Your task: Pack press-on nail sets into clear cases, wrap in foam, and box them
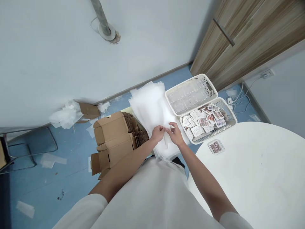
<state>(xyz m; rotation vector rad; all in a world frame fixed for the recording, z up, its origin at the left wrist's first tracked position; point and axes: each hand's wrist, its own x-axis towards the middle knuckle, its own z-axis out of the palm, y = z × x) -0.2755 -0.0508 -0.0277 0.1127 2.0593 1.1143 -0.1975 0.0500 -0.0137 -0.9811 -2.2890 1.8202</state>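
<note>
My left hand [157,133] and my right hand [175,133] meet over a stack of white foam sheets [149,106] that lies in front of me. Both hands pinch the edge of the top foam sheet, fingertips almost touching each other. To the right of the stack stand two white plastic baskets: the far basket [190,93] holds clear plastic trays, the near basket [230,116] holds several packs of press-on nails and small cards. One clear pack of nails [216,147] lies alone on the round white table [257,171].
A pile of flat and folded brown cardboard boxes [114,140] sits left of the foam stack. Scraps of paper and foam litter the blue floor [47,178]. A chair frame [28,149] stands at far left, a wooden door [250,35] at top right, and a power strip [230,101] beside the baskets.
</note>
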